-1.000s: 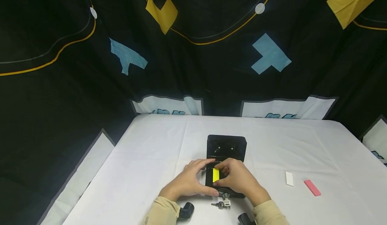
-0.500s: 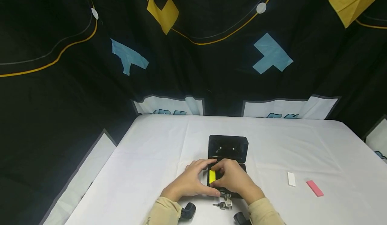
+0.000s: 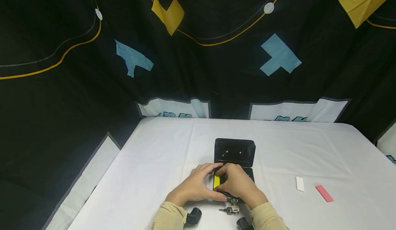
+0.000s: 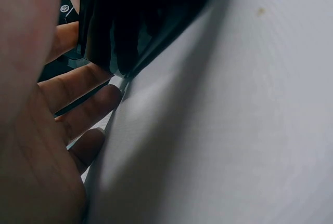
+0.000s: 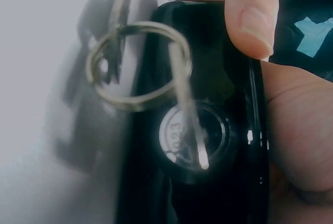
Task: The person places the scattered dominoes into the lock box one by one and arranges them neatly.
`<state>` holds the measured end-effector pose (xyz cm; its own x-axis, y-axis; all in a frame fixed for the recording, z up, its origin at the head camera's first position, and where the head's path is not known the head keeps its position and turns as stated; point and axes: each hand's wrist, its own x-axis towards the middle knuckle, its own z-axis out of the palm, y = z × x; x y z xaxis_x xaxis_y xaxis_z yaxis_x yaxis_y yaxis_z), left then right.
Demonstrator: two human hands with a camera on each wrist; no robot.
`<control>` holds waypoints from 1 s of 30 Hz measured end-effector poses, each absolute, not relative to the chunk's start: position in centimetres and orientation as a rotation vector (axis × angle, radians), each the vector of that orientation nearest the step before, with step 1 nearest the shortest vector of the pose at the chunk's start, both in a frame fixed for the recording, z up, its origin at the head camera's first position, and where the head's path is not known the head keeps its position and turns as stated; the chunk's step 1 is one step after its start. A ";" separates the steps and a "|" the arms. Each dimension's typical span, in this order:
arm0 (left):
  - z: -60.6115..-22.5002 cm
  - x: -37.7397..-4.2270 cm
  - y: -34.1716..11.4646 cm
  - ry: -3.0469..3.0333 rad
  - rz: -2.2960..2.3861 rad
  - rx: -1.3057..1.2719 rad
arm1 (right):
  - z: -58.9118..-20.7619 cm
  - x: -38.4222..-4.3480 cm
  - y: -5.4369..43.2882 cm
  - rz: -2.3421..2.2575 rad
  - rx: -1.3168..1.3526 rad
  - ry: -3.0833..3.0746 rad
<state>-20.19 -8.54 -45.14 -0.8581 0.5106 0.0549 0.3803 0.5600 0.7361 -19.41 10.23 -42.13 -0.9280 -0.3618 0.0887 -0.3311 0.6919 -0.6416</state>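
Observation:
A small black cash box [image 3: 235, 151] stands on the table with its lid raised. My left hand [image 3: 195, 188] grips its left side, thumb at the front edge and fingers towards the back. My right hand [image 3: 239, 184] pinches a flat yellow block [image 3: 216, 182] inside the box, against its left wall. In the left wrist view, fingers [image 4: 86, 112] curl near the dark box corner [image 4: 140, 16]. The right wrist view has the box's round front lock [image 5: 173, 130] with a key in it and a key ring [image 5: 136, 103] hanging from it. Much of the inside is hidden by my hands.
A white block [image 3: 299, 184] and a pink block [image 3: 324, 193] lie on the white tablecloth [image 3: 148, 154] right of the box. Another key [image 3: 227, 210] on the ring lies before the box. A black curtain [image 3: 216, 75] hangs behind the table.
My right hand has shifted left inside the box, taking the yellow block to the left wall, where less of it shows. My left hand keeps its hold on the box.

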 end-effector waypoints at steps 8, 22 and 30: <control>-45.1 -20.1 -8.6 2.625 1.183 0.753 | -42.3 -19.3 10.0 -1.042 -0.575 2.870; -45.2 -20.1 -8.7 2.627 1.184 0.741 | -42.5 -19.1 10.0 -1.063 -0.562 2.866; -45.1 -20.0 -8.6 2.614 1.206 0.737 | -43.0 -18.9 10.2 -1.072 -0.549 2.875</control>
